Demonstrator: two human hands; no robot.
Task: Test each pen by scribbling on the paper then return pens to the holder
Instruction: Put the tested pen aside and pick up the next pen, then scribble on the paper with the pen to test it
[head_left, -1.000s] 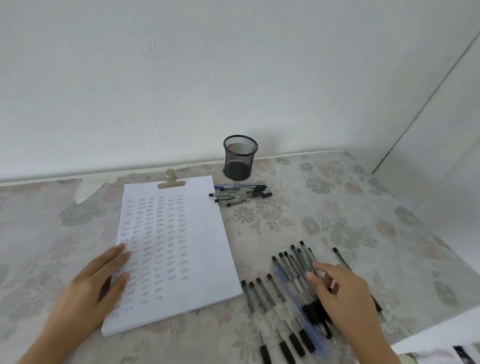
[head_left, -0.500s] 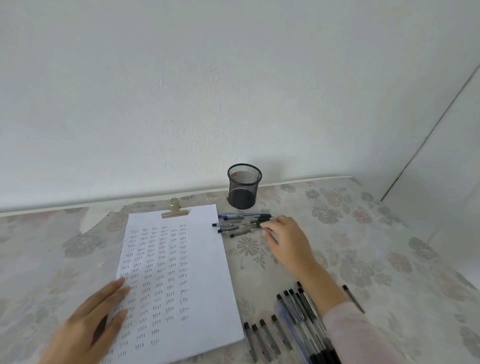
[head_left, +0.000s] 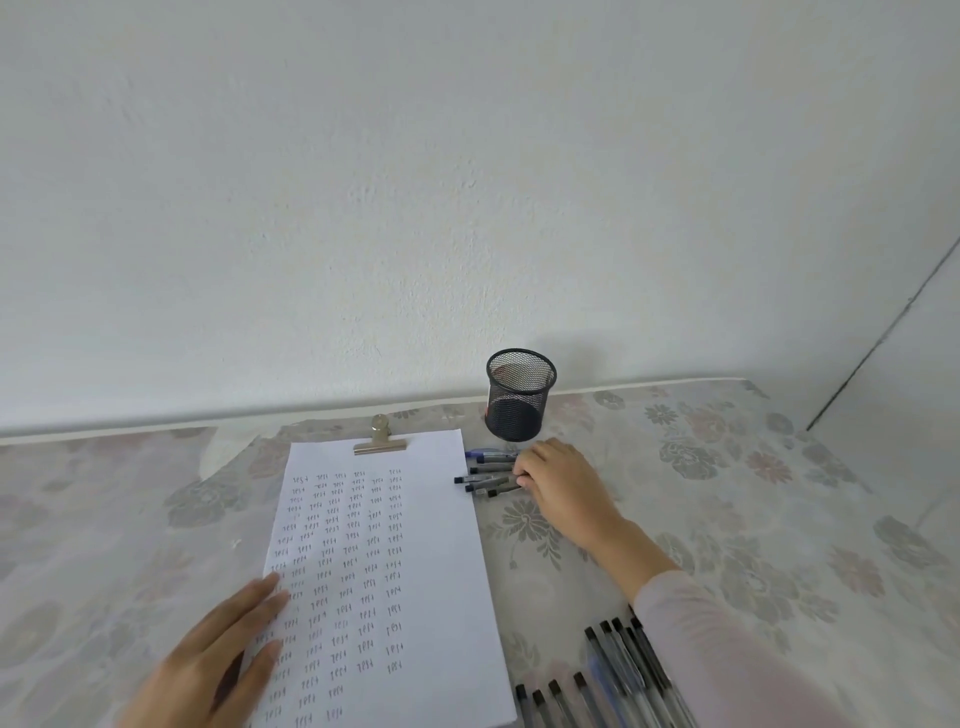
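Curling over small pen bunch (head_left: 485, 475) on worktop (head_left: 727, 493), just near of mesh holder (head_left: 521, 395), right of paper (head_left: 384, 571): right hand (head_left: 558, 480) fingers (head_left: 525, 467) bent, actual pinch can't tell. Left hand (head_left: 218, 660) flat, fingers together, pinning paper. Pens prob. light, slick, roll-prone; take mid-barrel.

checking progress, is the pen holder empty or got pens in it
Empty, as far as shown: the pen holder stands upright and no pens rise above its rim.

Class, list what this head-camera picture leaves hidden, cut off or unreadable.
1. Head view: right hand covers ends of the far pens; its grip is unclear.
2. Head view: near pens cut off by the bottom edge, under the sleeve.
3. Head view: scribbles on the paper too small to read.
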